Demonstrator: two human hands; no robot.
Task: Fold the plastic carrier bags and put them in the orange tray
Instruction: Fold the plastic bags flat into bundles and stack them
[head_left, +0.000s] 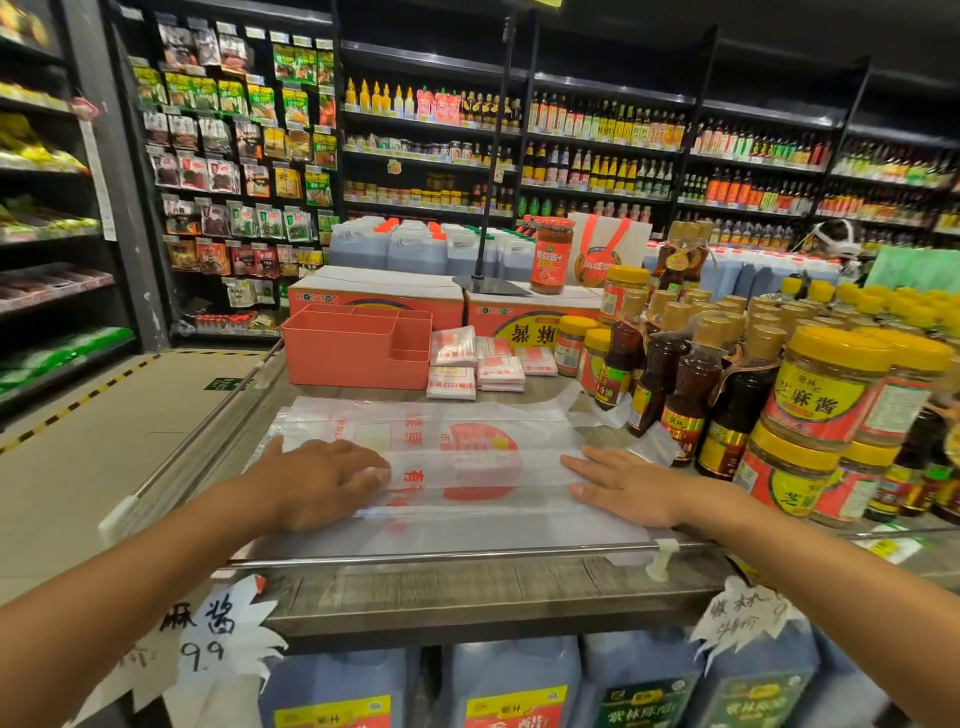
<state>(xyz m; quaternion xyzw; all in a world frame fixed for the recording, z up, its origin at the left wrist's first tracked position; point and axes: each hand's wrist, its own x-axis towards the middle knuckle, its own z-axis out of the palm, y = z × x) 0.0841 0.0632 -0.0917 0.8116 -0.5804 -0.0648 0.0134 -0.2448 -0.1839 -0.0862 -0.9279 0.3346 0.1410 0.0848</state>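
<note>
A clear plastic carrier bag (467, 452) with red print lies flat across the wooden display shelf, folded lengthwise into a long strip. My left hand (324, 480) presses flat on its left part, fingers pointing right. My right hand (621, 483) lies flat on its right part, fingers pointing left. The orange tray (353, 351), with several compartments, stands behind the bag at the back left. Several folded bags (475, 364) are stacked on the shelf just right of the tray.
Dark sauce bottles (675, 384) and yellow-lidded sesame paste jars (826, 384) crowd the shelf's right side. Orange cartons (374, 288) stand behind the tray. A metal rail (441, 555) runs along the shelf's front edge. Store shelving fills the background; open floor lies left.
</note>
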